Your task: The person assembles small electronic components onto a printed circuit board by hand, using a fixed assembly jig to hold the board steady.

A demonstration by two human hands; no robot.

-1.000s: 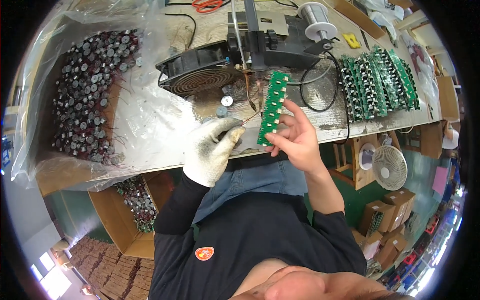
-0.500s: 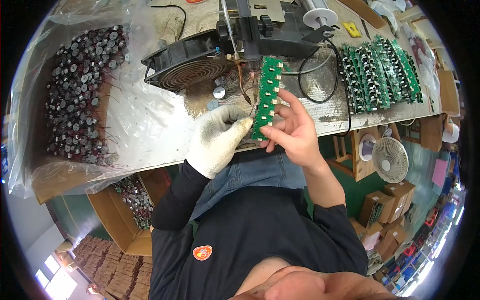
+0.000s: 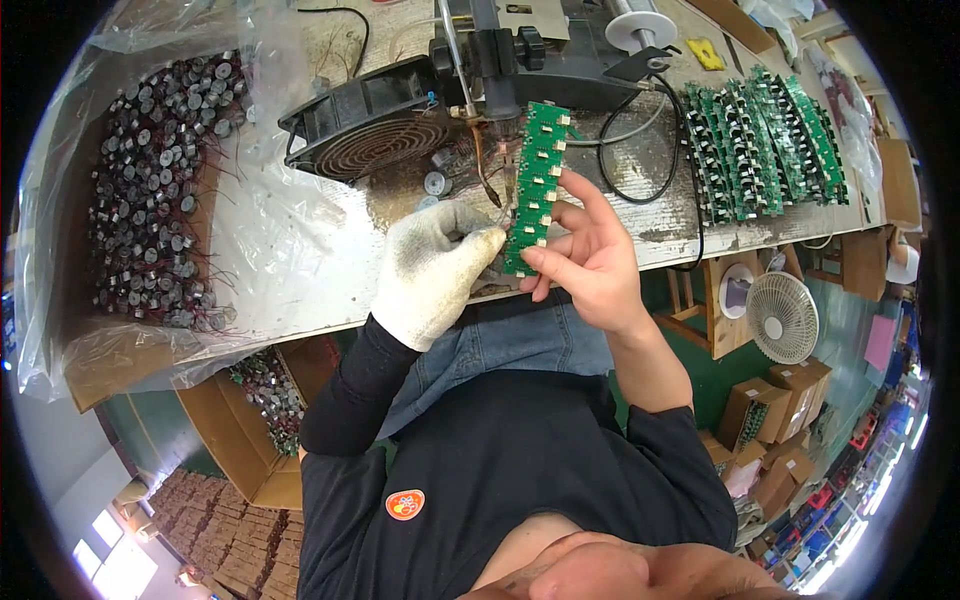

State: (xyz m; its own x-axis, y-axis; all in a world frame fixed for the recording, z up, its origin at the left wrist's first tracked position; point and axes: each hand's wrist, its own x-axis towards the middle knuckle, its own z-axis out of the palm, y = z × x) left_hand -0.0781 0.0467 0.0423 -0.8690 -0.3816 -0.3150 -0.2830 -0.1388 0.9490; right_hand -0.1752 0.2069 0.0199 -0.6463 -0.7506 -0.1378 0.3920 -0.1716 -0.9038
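Long green circuit board with small white connectors, held tilted above the pale worn surface, just right of the black square-framed fan.
The bare right hand, to the fan's near right, pinches the board's lower part between thumb and fingers; the left hand in a whitish knit glove, on the fan's near side, has thumb and forefinger pressed together at the board's left edge, and I cannot tell what lies between them. A thin copper-coloured metal tip hangs just right of the fan, a heap of round silver components with red wires lies well to its left, and rows of green boards stand far to its right.
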